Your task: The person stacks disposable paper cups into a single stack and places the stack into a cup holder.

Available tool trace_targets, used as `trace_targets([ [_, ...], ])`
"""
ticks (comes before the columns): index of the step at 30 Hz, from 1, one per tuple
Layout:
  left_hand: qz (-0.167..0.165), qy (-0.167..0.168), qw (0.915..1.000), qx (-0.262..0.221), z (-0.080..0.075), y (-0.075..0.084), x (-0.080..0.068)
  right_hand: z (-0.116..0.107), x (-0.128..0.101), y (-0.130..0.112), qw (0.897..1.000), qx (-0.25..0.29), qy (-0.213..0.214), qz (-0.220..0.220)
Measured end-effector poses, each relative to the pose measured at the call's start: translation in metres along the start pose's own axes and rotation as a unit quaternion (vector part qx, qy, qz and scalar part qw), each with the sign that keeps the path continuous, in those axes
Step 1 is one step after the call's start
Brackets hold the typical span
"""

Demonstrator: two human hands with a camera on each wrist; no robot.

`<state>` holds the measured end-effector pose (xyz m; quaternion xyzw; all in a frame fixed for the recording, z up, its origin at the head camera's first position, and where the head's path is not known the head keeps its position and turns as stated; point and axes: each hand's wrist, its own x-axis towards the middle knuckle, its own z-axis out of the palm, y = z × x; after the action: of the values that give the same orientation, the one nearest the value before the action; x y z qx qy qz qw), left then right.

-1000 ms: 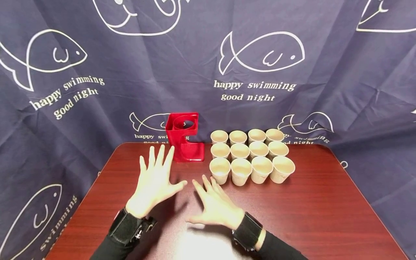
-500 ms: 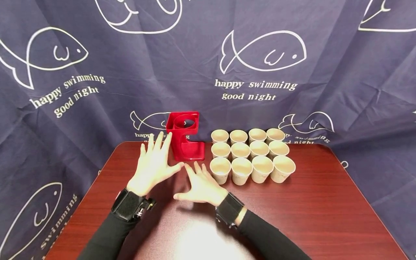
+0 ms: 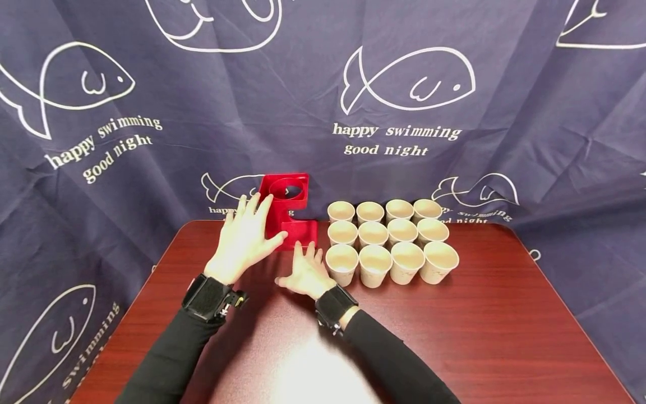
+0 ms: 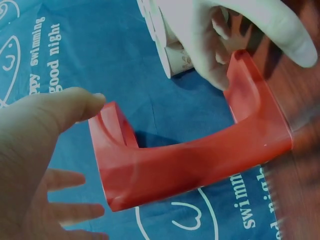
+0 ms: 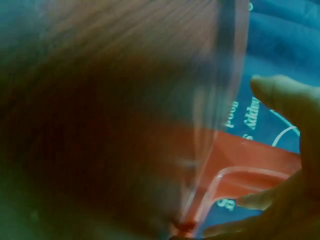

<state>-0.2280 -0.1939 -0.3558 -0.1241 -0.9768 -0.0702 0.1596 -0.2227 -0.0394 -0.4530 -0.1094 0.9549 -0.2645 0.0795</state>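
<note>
A red C-shaped stand [image 3: 301,232] with a round ring in its top part stands at the back of the table. My left hand [image 3: 242,241] is at its left side, fingers spread, overlapping the upper part in the head view. In the left wrist view the thumb lies close to one end of the stand [image 4: 175,167]. My right hand [image 3: 307,273] is in front of the base, fingers extended and thumb out to the left. Its fingertips come right up to the base's front edge. Neither hand grips anything. The right wrist view is partly dark and blurred.
Several pale paper cups [image 3: 374,266] stand upright in three rows just right of the red stand, close to my right hand. The reddish-brown wooden table [image 3: 484,325] ends behind them at a dark blue curtain [image 3: 282,112] with white fish drawings.
Both hands have moved forward to the red stand, the left up along its side, the right forward and left to its base. Stand and cups have stayed in place.
</note>
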Motion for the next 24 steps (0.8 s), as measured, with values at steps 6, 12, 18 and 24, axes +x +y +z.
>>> trace_targets([
  [6, -0.018, 0.000, 0.9997, -0.018, 0.000, 0.004, 0.003, 0.005, 0.007, 0.000, 0.999, 0.011, -0.002, 0.047],
  [12, -0.012, 0.022, 0.9996, -0.016, 0.000, 0.006, 0.004, 0.008, 0.011, -0.001, 0.998, -0.010, 0.003, 0.060],
  [18, -0.009, 0.027, 0.9994, -0.019, -0.002, 0.005, 0.006, 0.010, 0.015, -0.001, 0.998, -0.033, -0.011, 0.059],
  [24, -0.004, 0.015, 0.9996, -0.023, 0.000, 0.005, 0.007, 0.007, 0.013, -0.001, 0.996, -0.048, -0.026, 0.065],
])
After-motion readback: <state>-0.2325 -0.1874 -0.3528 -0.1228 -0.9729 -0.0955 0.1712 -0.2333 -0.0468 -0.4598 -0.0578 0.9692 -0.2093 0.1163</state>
